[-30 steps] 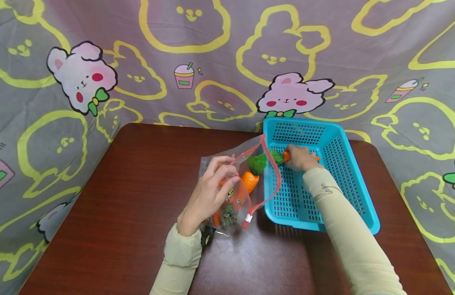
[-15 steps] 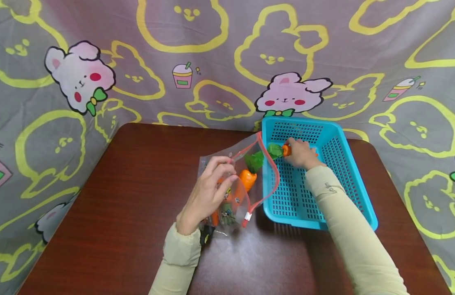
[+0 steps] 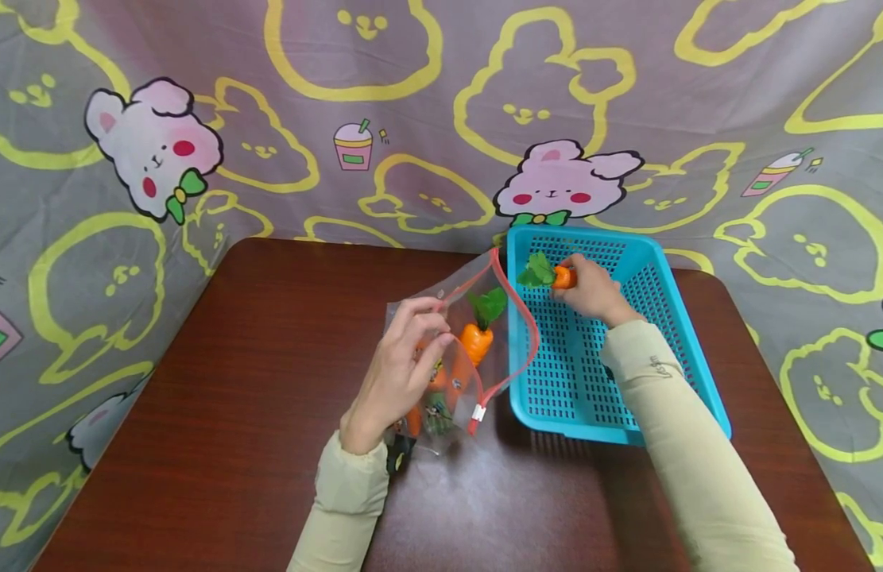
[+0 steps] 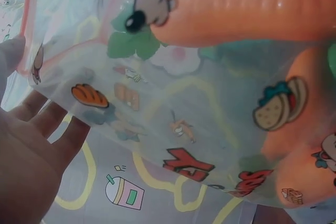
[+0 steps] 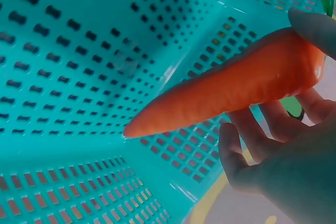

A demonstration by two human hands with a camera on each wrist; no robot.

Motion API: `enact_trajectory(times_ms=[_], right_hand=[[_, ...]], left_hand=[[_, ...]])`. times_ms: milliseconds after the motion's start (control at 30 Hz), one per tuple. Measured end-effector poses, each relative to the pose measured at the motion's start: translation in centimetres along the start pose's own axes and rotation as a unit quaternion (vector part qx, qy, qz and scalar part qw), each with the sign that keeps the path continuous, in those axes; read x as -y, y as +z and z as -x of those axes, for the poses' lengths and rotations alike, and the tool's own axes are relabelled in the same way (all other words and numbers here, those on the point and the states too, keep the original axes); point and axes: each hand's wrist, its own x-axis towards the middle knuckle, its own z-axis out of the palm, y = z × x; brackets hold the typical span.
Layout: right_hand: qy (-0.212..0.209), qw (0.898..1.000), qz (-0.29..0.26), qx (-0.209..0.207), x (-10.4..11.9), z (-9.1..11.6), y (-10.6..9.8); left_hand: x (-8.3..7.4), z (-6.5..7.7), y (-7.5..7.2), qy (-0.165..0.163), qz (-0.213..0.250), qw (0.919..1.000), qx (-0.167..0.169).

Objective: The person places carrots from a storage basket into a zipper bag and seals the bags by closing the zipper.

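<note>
My left hand [image 3: 401,361] pinches the edge of a clear printed zip bag [image 3: 509,349] with a red seal and a white slider, its mouth gaping toward the basket. Inside lie several orange carrots, one with green leaves [image 3: 477,342] near the mouth; the left wrist view shows a carrot [image 4: 247,14] through the film. Over the blue basket [image 3: 620,437], my right hand [image 3: 591,290] grips another carrot [image 5: 231,90] by its thick upper end. Its leafy top [image 3: 537,272] points left, and the tapered tip shows in the right wrist view.
The basket stands at the right of a dark brown wooden table [image 3: 219,381], its left side near the bag's mouth. A patterned cloth [image 3: 412,119] with bunny drawings hangs behind the table.
My right hand has lifted the carrot up from the basket floor, its leaves rising with it. The left hand and the bag have barely shifted.
</note>
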Motion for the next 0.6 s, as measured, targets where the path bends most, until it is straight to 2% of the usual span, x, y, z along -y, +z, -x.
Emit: enact_trajectory(times_ms=[433, 600], right_hand=[[0.002, 0.994, -0.106, -0.033, 0.8, 1.0, -1.6], [0.011, 0.986, -0.155, -0.054, 1.2, 1.5, -2.3]], left_hand=[[0.0, -0.3, -0.2, 0.019, 0.027, 0.9978, -0.058], [0.0, -0.3, -0.3, 0.019, 0.032, 0.9969, -0.069]])
